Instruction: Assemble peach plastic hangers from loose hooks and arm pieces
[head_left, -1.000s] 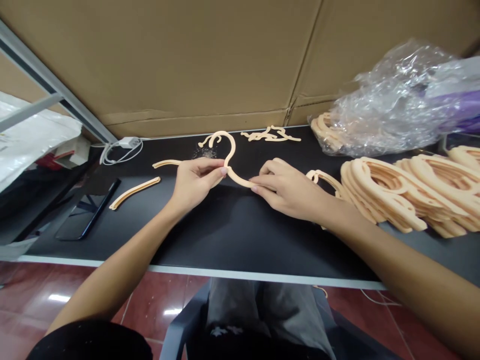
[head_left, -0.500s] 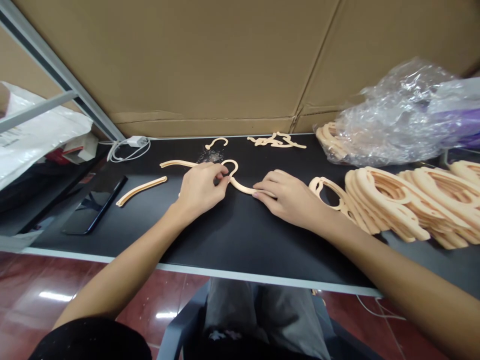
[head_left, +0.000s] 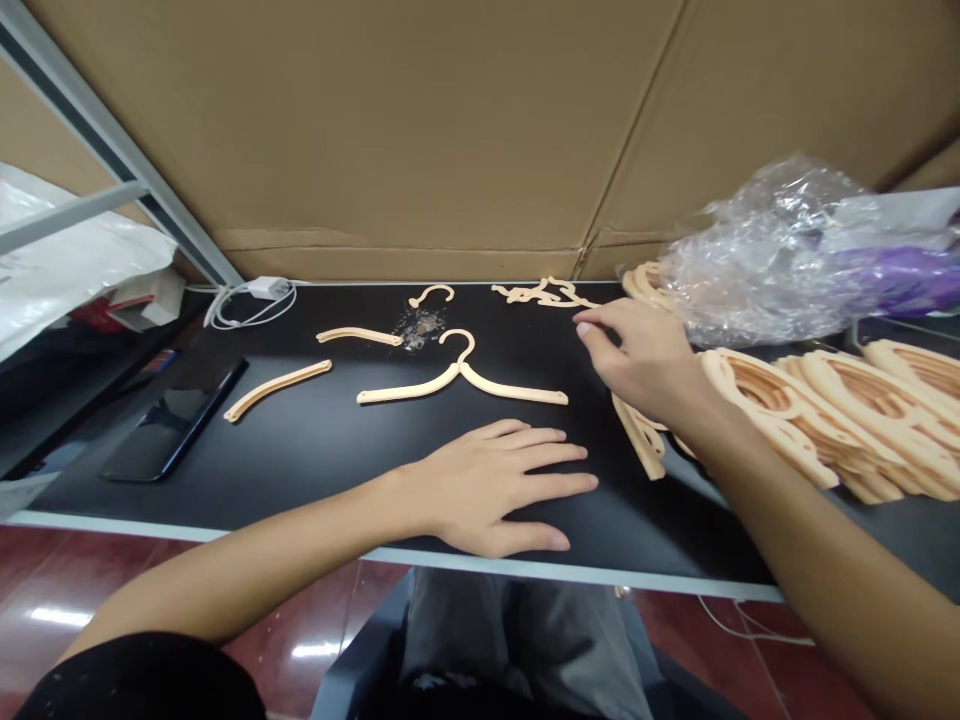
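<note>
A pale hanger [head_left: 514, 388], a hook with two arms spread at its base, lies flat on the black tabletop. My left hand [head_left: 510, 490] is spread palm down just in front of it, holding nothing. Farther right, my right hand [head_left: 645, 360] hovers with thumb and forefinger slightly apart and nothing seen between them. Partly hidden beneath it is a hanger piece [head_left: 641, 440]. Two loose hanger arms [head_left: 360, 334] [head_left: 277, 389] lie to the left, and a single hook [head_left: 435, 293] lies behind.
Several loose hooks [head_left: 540, 293] lie at the back edge. Stacked hanger frames [head_left: 810, 420] fill the right side, below a clear plastic bag [head_left: 772, 260]. A phone [head_left: 176, 420] and a white charger cable [head_left: 247, 310] are at the left. Cardboard [head_left: 420, 130] walls the back.
Both hands have let go of the hanger, which now lies flat with both arms visible. My left hand came toward the front edge and opened; my right hand moved right and back.
</note>
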